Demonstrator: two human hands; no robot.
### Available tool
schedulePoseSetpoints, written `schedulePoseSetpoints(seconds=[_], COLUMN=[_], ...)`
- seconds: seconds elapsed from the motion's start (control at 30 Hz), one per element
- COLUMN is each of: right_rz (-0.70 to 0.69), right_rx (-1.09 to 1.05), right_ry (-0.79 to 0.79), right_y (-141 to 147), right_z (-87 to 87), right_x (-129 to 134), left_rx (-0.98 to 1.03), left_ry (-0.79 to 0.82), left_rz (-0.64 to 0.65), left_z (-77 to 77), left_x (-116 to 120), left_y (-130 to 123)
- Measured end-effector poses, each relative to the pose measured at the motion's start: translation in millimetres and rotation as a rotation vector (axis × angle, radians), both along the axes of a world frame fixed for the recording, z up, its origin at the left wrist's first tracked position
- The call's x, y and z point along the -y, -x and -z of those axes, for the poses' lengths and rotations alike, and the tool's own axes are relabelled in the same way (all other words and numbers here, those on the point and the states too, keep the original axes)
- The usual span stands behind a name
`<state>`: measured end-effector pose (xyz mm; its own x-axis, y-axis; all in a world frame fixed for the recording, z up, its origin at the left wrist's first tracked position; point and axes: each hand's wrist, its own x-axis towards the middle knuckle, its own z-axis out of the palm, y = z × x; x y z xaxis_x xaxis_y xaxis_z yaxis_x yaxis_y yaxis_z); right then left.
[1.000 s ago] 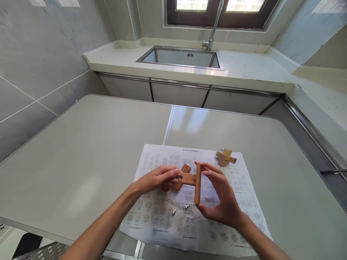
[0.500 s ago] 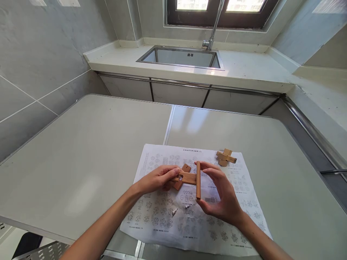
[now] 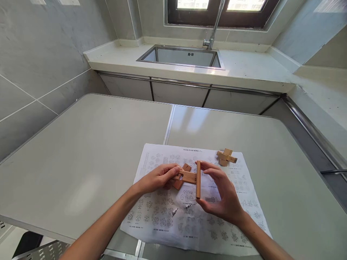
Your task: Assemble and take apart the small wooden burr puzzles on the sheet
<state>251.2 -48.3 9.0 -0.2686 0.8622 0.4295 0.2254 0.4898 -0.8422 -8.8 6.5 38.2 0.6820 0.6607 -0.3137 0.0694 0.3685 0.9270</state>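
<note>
My left hand is closed on the left end of a flat wooden puzzle piece with a round notch in it. Between the thumb and fingertips of my right hand is a second wooden puzzle piece, held upright by its two ends. The flat piece's right end meets the upright one near its middle, forming a T; whether they are joined, I cannot tell. Below and behind them another wooden piece lies on the printed instruction sheet, partly hidden by my left hand and the flat piece.
An interlocked cluster of lighter wooden pieces rests at the sheet's far right corner. The sheet, torn in spots, lies on a pale table with a seam. Beyond are a counter, a sink and a faucet.
Almost nothing differs. Both hands keep the same hold on the two pieces, with only a very slight shift.
</note>
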Motion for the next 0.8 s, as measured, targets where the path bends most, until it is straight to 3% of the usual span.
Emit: schedulePoseSetpoints(seconds=[0.67, 0.8], right_rz=[-0.012, 0.054], right_rx=[-0.034, -0.020], right_ry=[0.059, 0.057], right_y=[0.6, 1.0], right_z=[3.2, 2.0], right_x=[2.3, 2.7], left_rx=[0.000, -0.019], left_ry=[0.004, -0.020], left_rz=[-0.036, -0.031], left_z=[4.2, 3.1], left_x=[-0.6, -1.0], left_y=[0.3, 0.7])
